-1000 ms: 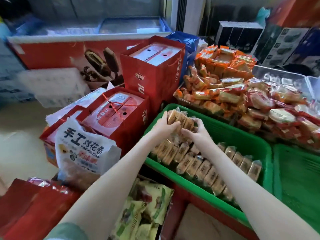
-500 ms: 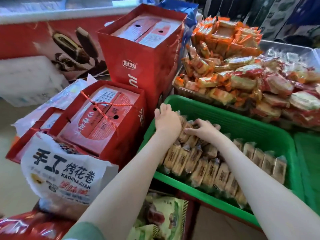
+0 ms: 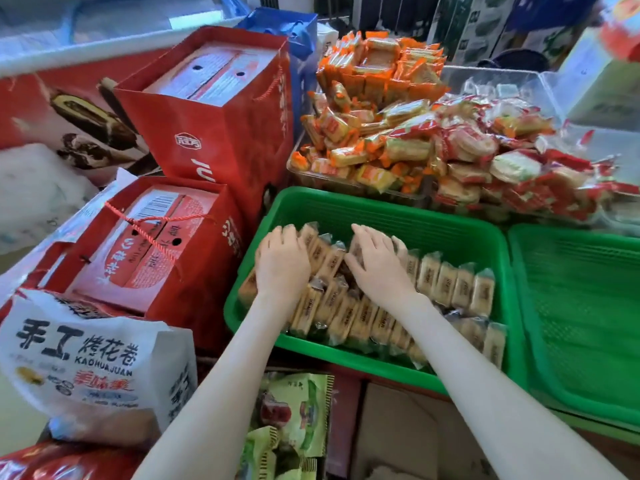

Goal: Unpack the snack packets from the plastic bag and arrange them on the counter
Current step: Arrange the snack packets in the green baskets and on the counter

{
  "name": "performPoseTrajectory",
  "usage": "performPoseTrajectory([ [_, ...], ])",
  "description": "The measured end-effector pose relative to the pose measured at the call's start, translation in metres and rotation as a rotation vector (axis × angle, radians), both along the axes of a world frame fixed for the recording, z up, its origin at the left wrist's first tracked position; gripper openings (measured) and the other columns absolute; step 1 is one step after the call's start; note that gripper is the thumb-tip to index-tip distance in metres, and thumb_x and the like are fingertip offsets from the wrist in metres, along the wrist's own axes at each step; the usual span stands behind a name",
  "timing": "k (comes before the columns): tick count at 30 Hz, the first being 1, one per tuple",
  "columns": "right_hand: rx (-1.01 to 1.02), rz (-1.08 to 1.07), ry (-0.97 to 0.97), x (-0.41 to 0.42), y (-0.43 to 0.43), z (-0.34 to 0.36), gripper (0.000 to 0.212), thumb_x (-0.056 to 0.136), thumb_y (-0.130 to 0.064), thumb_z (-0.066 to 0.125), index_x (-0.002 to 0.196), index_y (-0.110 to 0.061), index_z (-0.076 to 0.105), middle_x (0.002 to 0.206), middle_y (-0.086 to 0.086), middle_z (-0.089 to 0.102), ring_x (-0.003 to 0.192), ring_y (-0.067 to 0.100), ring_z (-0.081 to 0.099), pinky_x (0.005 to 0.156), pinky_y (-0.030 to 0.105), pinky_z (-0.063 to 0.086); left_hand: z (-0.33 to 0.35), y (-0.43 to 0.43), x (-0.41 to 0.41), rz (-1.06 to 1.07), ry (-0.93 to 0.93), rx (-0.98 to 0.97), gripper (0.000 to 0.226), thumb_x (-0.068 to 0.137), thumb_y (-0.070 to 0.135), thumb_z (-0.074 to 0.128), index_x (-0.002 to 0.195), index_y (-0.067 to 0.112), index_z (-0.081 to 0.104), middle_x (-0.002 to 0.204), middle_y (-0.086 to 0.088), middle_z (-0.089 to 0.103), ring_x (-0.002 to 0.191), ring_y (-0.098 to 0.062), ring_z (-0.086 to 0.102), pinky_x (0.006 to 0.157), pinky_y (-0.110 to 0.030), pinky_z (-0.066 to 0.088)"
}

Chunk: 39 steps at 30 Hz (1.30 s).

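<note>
Several tan snack packets (image 3: pixel 446 285) in clear wrappers stand in two rows inside a green plastic basket (image 3: pixel 398 213). My left hand (image 3: pixel 282 263) lies on the left end of the back row with its fingers curled down over the end packets. My right hand (image 3: pixel 379 265) rests on the same row a little to the right, fingers spread and fairly straight on the wrappers. A short bunch of packets (image 3: pixel 327 252) shows between the two hands. A white plastic bag (image 3: pixel 93 358) printed KAOHUAJUAN lies at the lower left.
A second green basket (image 3: pixel 581 306) sits to the right. Behind are heaps of orange packets (image 3: pixel 374 109) and red packets (image 3: pixel 502 161). Red gift bags (image 3: pixel 214 109) with boxes stand to the left. Green packets (image 3: pixel 298 410) lie below the basket's front edge.
The bunch of packets that both hands held up above the basket has come down into the back row. Both hands now lie on the packets, and the view has moved closer.
</note>
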State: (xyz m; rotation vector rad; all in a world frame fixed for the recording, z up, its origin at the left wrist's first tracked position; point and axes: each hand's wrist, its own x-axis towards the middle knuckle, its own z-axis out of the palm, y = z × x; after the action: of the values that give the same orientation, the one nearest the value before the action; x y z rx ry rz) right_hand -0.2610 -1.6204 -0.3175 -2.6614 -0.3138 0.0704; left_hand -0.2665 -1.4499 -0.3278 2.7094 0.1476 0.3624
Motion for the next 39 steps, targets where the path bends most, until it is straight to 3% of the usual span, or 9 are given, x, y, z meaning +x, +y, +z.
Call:
performPoseTrajectory([
  [4, 0.095, -0.053, -0.067, -0.046, -0.056, 0.010, 0.048, 0.102, -0.030, 0.040, 0.148, -0.020, 0.030, 0.151, -0.003, 0.034, 0.140, 0.013, 0.023, 0.114, 0.035, 0.005, 0.010, -0.069, -0.036, -0.109, -0.059, -0.028, 0.040, 0.096, 0.015, 0.051, 0.132, -0.002, 0.054, 0.134, -0.025, 0.053, 0.126, -0.040, 0.048, 0.105, -0.051, 0.039],
  [8, 0.151, -0.244, -0.147, -0.112, -0.158, 0.016, 0.049, 0.092, -0.034, 0.044, 0.137, -0.014, 0.049, 0.138, 0.003, 0.051, 0.131, 0.023, 0.041, 0.106, 0.037, 0.022, 0.017, -0.194, -0.088, -0.408, -0.058, -0.025, 0.044, 0.090, 0.022, 0.044, 0.121, -0.003, 0.062, 0.119, -0.028, 0.061, 0.109, -0.043, 0.060, 0.091, -0.052, 0.050],
  [12, 0.142, -0.397, -0.171, -0.192, -0.295, 0.024, 0.041, 0.092, -0.017, 0.060, 0.131, -0.009, 0.054, 0.133, 0.010, 0.054, 0.126, 0.030, 0.046, 0.103, 0.043, 0.031, 0.023, -0.328, -0.149, -0.588, -0.005, -0.075, 0.040, 0.084, 0.015, 0.053, 0.118, -0.003, 0.063, 0.114, -0.028, 0.063, 0.102, -0.044, 0.064, 0.083, -0.051, 0.053],
  [17, 0.108, -0.519, -0.176, -0.291, -0.468, 0.046, 0.041, 0.087, -0.009, 0.066, 0.127, -0.004, 0.057, 0.126, 0.015, 0.058, 0.116, 0.036, 0.051, 0.098, 0.042, 0.037, 0.048, -0.507, -0.230, -0.711, 0.034, -0.121, 0.046, 0.085, 0.018, 0.054, 0.127, -0.001, 0.058, 0.122, -0.025, 0.059, 0.105, -0.043, 0.059, 0.085, -0.048, 0.051],
  [21, 0.086, -0.620, -0.153, -0.350, -0.585, 0.061, 0.041, 0.086, -0.010, 0.065, 0.126, -0.001, 0.057, 0.122, 0.018, 0.059, 0.110, 0.039, 0.052, 0.093, 0.038, 0.035, 0.066, -0.633, -0.273, -0.768, 0.123, -0.105, 0.050, 0.096, 0.023, 0.049, 0.142, 0.008, 0.040, 0.139, -0.016, 0.045, 0.122, -0.036, 0.046, 0.097, -0.042, 0.041],
  [28, 0.128, -0.713, -0.058, -0.372, -0.723, 0.042, 0.048, 0.095, -0.014, 0.055, 0.140, -0.008, 0.039, 0.139, 0.010, 0.045, 0.130, 0.023, 0.037, 0.105, 0.030, 0.030, 0.046, -0.756, -0.273, -0.747, 0.202, 0.000, 0.049, 0.096, 0.022, 0.046, 0.142, 0.009, 0.033, 0.136, -0.013, 0.043, 0.118, -0.032, 0.045, 0.092, -0.039, 0.041],
  [32, 0.106, -0.725, 0.024, -0.342, -0.775, 0.010, 0.058, 0.095, -0.014, 0.054, 0.147, -0.008, 0.028, 0.147, 0.011, 0.036, 0.134, 0.023, 0.031, 0.109, 0.031, 0.027, 0.015, -0.806, -0.235, -0.608, 0.215, 0.042, 0.057, 0.095, 0.022, 0.045, 0.147, 0.006, 0.025, 0.144, -0.017, 0.035, 0.125, -0.034, 0.039, 0.100, -0.040, 0.038],
  [35, 0.035, -0.690, 0.089, -0.305, -0.811, -0.018, 0.063, 0.097, -0.017, 0.052, 0.150, -0.010, 0.018, 0.153, 0.010, 0.027, 0.139, 0.023, 0.025, 0.111, 0.029, 0.023, -0.016, -0.838, -0.194, -0.433, 0.224, 0.114, 0.068, 0.095, 0.023, 0.044, 0.151, 0.003, 0.012, 0.156, -0.020, 0.016, 0.143, -0.035, 0.019, 0.116, -0.041, 0.019],
  [39, 0.008, -0.645, 0.173, -0.244, -0.850, -0.057, 0.065, 0.098, -0.018, 0.050, 0.151, -0.010, 0.015, 0.155, 0.011, 0.022, 0.140, 0.026, 0.022, 0.111, 0.032, 0.022, -0.054, -0.865, -0.143, -0.218, 0.367, 0.193, 0.074, 0.096, 0.022, 0.042, 0.150, -0.002, -0.002, 0.159, -0.020, 0.001, 0.147, -0.035, 0.001, 0.118, -0.043, 0.004],
])
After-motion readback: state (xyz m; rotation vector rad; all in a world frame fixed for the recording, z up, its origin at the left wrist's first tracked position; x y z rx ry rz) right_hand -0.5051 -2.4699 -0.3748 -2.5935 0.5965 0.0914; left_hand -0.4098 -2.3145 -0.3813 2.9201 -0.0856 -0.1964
